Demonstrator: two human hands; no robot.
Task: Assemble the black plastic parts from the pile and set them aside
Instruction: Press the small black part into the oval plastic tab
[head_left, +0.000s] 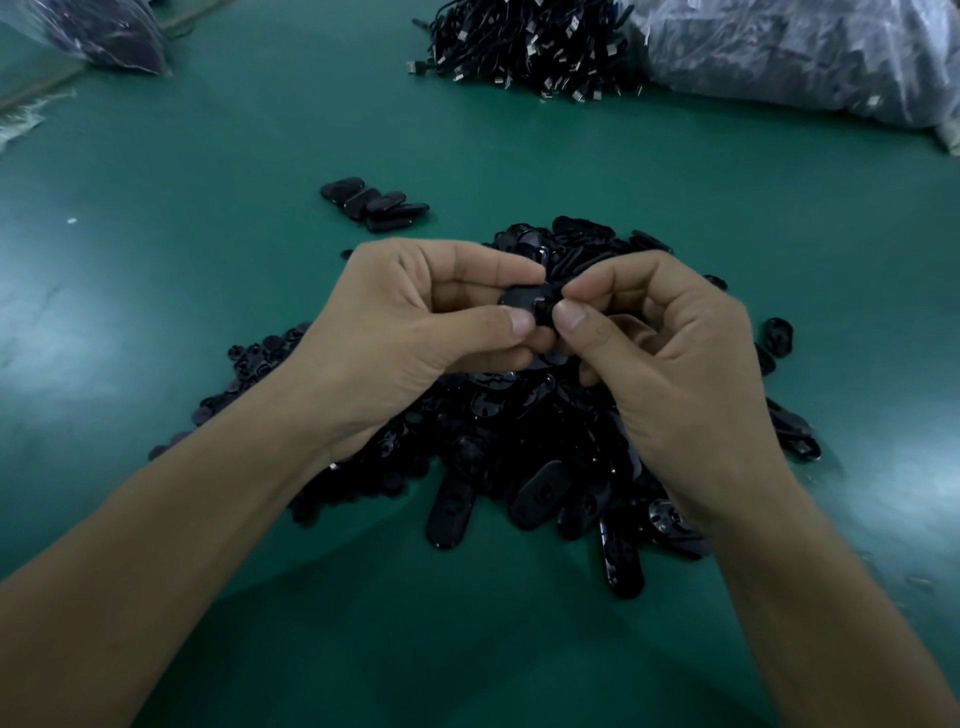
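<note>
Left hand (415, 317) and right hand (670, 353) both pinching one black plastic part (522, 304), above the pile (519, 441), mid green surface (208, 182)

No text, label, brand, number or sign can be read at this moment. The black plastic part (519, 303) raised above the pile (524, 447) shows a plain dark surface. The parts in the pile are too dark and too small for any marking to be made out. The clear plastic bag (789, 57), the cable heap (530, 47) and the green desk (208, 156) show nothing legible.
</note>
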